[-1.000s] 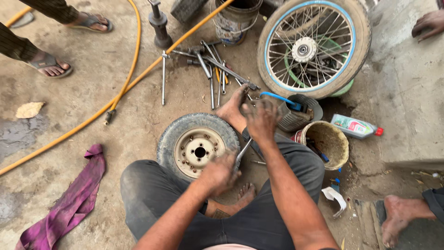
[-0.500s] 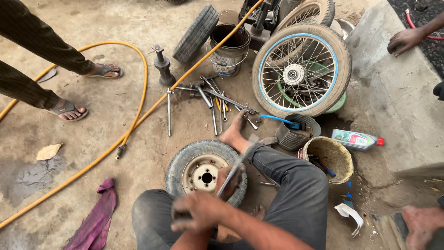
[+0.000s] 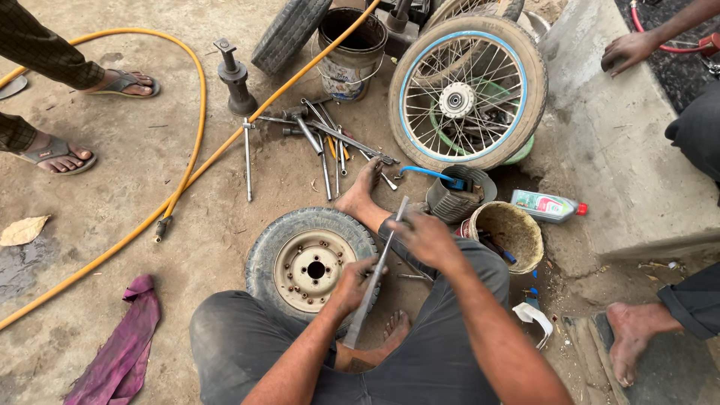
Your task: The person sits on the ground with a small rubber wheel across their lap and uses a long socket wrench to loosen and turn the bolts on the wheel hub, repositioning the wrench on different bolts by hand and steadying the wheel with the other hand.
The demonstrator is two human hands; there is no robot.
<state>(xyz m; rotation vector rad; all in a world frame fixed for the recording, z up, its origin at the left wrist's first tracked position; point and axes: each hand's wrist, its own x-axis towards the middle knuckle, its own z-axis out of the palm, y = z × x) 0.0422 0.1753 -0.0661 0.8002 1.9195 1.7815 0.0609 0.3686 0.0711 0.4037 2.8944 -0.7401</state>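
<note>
The person sits on the dirt ground with knees bent, and both hands are clamped on one long flat metal bar (image 3: 373,271); the left hand (image 3: 351,285) grips it low down, fingers wrapped round the shaft, and the right hand (image 3: 426,238) grips it nearer the top; the bar slants from beside the bare foot (image 3: 361,191) stretched out in front down toward the person's lap. The bar crosses the right edge of a small fat tyre (image 3: 312,262) lying flat on the ground between the legs, its cream steel rim (image 3: 311,268) facing up with a ring of bolt holes; whether the bar's lower tip touches the tyre I cannot tell. Just beyond the foot lies a scatter of steel levers and spanners (image 3: 330,142); past those leans a spoked wheel (image 3: 466,91) with a blue-edged rim. A yellow hose (image 3: 196,112) loops across the ground to the left; a purple rag (image 3: 120,346) lies near the left knee; a worn round tub (image 3: 510,234) sits by the right knee, with a small plastic bottle (image 3: 546,205) just beyond it.
</note>
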